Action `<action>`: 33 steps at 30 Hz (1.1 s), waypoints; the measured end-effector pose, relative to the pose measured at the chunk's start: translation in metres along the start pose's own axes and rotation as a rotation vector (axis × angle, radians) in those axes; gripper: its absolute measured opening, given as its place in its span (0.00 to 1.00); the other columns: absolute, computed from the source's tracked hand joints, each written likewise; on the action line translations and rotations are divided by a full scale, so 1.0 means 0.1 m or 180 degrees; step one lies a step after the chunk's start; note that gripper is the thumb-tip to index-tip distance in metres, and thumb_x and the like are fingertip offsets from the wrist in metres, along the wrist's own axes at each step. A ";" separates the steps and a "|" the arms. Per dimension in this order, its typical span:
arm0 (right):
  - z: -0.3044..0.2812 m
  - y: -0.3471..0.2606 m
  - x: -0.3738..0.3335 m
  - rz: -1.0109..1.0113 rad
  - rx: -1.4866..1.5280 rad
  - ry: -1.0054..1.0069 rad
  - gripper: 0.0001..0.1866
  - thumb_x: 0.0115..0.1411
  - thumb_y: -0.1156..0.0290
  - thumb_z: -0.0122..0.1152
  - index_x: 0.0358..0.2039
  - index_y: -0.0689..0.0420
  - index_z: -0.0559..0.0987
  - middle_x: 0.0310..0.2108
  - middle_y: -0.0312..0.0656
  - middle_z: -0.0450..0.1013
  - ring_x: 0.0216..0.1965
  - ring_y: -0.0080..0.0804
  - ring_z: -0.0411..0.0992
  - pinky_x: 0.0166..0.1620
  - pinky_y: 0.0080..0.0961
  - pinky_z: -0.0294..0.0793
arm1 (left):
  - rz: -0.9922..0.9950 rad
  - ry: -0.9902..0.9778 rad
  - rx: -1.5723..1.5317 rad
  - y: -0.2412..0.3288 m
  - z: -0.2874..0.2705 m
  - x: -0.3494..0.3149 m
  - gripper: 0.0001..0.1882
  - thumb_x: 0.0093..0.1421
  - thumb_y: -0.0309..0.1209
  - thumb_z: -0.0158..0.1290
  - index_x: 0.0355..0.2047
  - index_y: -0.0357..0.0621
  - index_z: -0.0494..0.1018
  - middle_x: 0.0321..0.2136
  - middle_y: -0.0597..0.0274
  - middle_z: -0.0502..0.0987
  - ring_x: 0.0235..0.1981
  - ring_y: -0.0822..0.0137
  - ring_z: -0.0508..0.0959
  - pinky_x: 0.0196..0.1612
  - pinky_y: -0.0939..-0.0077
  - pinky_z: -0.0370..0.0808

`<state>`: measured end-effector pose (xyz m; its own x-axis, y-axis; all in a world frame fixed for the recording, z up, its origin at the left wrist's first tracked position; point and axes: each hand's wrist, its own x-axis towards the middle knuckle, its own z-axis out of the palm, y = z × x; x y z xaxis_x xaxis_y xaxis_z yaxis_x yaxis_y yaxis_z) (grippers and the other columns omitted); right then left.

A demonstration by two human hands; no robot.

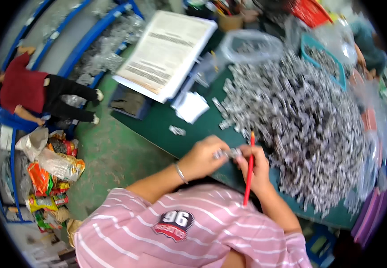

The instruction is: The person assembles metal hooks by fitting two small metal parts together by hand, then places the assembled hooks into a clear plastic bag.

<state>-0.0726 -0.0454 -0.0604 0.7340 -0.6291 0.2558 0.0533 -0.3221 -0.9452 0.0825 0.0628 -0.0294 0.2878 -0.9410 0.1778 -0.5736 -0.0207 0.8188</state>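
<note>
My left hand (203, 155) is closed, its fingertips pinching one end of a small shiny grey piece (231, 153); its exact kind is too blurred to tell. My right hand (258, 166) meets it from the other side, fingers touching the piece's other end. A red pencil (249, 174) is also gripped in that hand, pointed end up and away from me. To the right, a large heap of small silvery-grey pieces (300, 129) spreads over the dark green table (151, 129). A few loose pieces (177, 130) lie apart, left of the heap.
A stack of printed sheets (164, 53) rests on a box (128, 103), near small white papers (190, 107). Behind the heap are a clear plastic tub (251, 56) and a turquoise basket (303, 47). Another person (26, 85) stands by blue shelving at left; bags (53, 167) lie on the floor.
</note>
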 end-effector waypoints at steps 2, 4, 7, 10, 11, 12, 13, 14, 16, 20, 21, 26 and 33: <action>0.00 0.05 -0.03 0.0023 0.0316 -0.0014 0.09 0.50 0.83 0.58 0.29 0.60 0.68 0.26 0.41 0.70 0.23 0.24 0.69 0.27 0.19 0.69 | 0.0214 0.0054 -0.0118 -0.03 0.09 0.01 0.10 0.46 0.24 0.56 0.31 0.39 0.72 0.28 0.56 0.73 0.33 0.59 0.74 0.36 0.70 0.71; -0.07 0.06 -0.03 -0.0042 -0.0237 -0.0102 0.09 0.47 0.85 0.58 0.25 0.61 0.68 0.23 0.41 0.69 0.22 0.26 0.69 0.27 0.21 0.69 | 0.0277 0.0331 -0.0193 -0.10 0.17 0.02 0.09 0.47 0.25 0.56 0.31 0.39 0.72 0.27 0.57 0.73 0.29 0.60 0.74 0.33 0.71 0.71; -0.14 -0.01 -0.01 -0.0311 -0.1409 -0.0071 0.08 0.47 0.84 0.55 0.25 0.61 0.67 0.22 0.45 0.68 0.22 0.36 0.68 0.27 0.26 0.68 | -0.1432 -0.0521 -0.2133 -0.03 -0.02 0.08 0.07 0.52 0.27 0.53 0.32 0.41 0.71 0.22 0.64 0.70 0.17 0.74 0.70 0.18 0.81 0.66; -0.05 -0.05 0.02 -0.0731 -0.1434 0.0012 0.09 0.46 0.85 0.55 0.26 0.61 0.67 0.27 0.49 0.69 0.27 0.43 0.69 0.32 0.29 0.69 | -0.1804 -0.1884 -0.3683 -0.16 -0.29 -0.19 0.11 0.57 0.32 0.50 0.36 0.38 0.69 0.21 0.65 0.69 0.13 0.83 0.62 0.09 0.91 0.54; -0.02 -0.07 0.01 -0.0730 -0.1447 0.0010 0.10 0.44 0.86 0.55 0.27 0.61 0.67 0.29 0.50 0.69 0.30 0.45 0.69 0.34 0.30 0.69 | -0.1776 -0.2398 -0.3767 -0.27 -0.34 -0.32 0.11 0.58 0.33 0.49 0.37 0.38 0.69 0.21 0.65 0.69 0.13 0.83 0.62 0.09 0.90 0.53; -0.01 -0.08 0.00 -0.0711 -0.1465 0.0017 0.11 0.43 0.86 0.55 0.27 0.61 0.67 0.31 0.51 0.69 0.33 0.47 0.69 0.36 0.32 0.69 | -0.1918 -0.2521 -0.3925 -0.39 -0.34 -0.48 0.12 0.58 0.33 0.49 0.37 0.38 0.68 0.21 0.64 0.69 0.12 0.83 0.62 0.08 0.90 0.52; -0.01 -0.08 0.00 -0.0727 -0.1436 -0.0026 0.11 0.43 0.86 0.55 0.27 0.61 0.67 0.31 0.51 0.69 0.33 0.47 0.69 0.36 0.32 0.69 | -0.2078 -0.2654 -0.4084 -0.52 -0.30 -0.65 0.12 0.58 0.33 0.48 0.38 0.37 0.67 0.22 0.63 0.69 0.12 0.83 0.62 0.07 0.90 0.51; -0.01 -0.08 -0.01 -0.0916 -0.1641 -0.0136 0.12 0.42 0.86 0.56 0.28 0.61 0.67 0.32 0.51 0.69 0.34 0.48 0.69 0.37 0.33 0.69 | -0.2346 -0.2497 -0.4365 -0.62 -0.24 -0.80 0.12 0.58 0.31 0.49 0.39 0.36 0.66 0.24 0.62 0.70 0.14 0.83 0.64 0.09 0.91 0.54; -0.01 -0.12 -0.02 -0.1120 -0.1885 -0.0184 0.12 0.41 0.86 0.55 0.27 0.60 0.67 0.31 0.50 0.70 0.32 0.49 0.68 0.36 0.36 0.69 | -0.2773 -0.1812 -0.4401 -0.70 -0.06 -1.01 0.15 0.56 0.29 0.50 0.43 0.35 0.65 0.28 0.62 0.71 0.21 0.81 0.68 0.15 0.91 0.59; -0.01 -0.04 0.00 -0.1168 -0.1875 -0.0069 0.09 0.40 0.86 0.53 0.23 0.59 0.68 0.22 0.45 0.67 0.26 0.45 0.65 0.28 0.36 0.65 | -0.3317 -0.1378 -0.4035 -0.88 0.46 -0.96 0.10 0.53 0.30 0.53 0.34 0.37 0.71 0.26 0.64 0.70 0.20 0.80 0.69 0.13 0.91 0.59; -0.03 0.00 -0.01 -0.1062 -0.1892 -0.0234 0.09 0.41 0.86 0.52 0.23 0.59 0.68 0.21 0.45 0.65 0.24 0.45 0.63 0.26 0.36 0.62 | -0.3402 -0.1507 -0.4211 -1.08 0.75 -0.92 0.10 0.54 0.32 0.52 0.33 0.38 0.72 0.25 0.65 0.70 0.19 0.81 0.68 0.13 0.92 0.58; -0.09 -0.11 -0.07 -0.1173 -0.2073 0.0014 0.08 0.40 0.87 0.52 0.20 0.60 0.67 0.19 0.43 0.64 0.23 0.40 0.62 0.26 0.32 0.60 | -0.2213 -0.2191 -0.3322 -1.07 1.95 -0.35 0.10 0.55 0.31 0.49 0.33 0.38 0.72 0.29 0.60 0.71 0.25 0.73 0.71 0.20 0.84 0.63; -0.33 -0.18 -0.39 -0.0766 -0.1997 0.0008 0.07 0.44 0.85 0.56 0.23 0.61 0.70 0.24 0.43 0.70 0.26 0.37 0.65 0.29 0.27 0.65 | -0.0754 -0.2252 -0.1063 -0.86 2.17 -0.24 0.10 0.54 0.30 0.48 0.33 0.37 0.72 0.32 0.56 0.71 0.29 0.67 0.71 0.27 0.78 0.64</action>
<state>-0.1250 -0.0384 -0.0464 0.7493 -0.4898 0.4457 -0.1890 -0.8032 -0.5650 -0.0414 0.0143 -0.2220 -0.2435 -0.9171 -0.3156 -0.2673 -0.2493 0.9308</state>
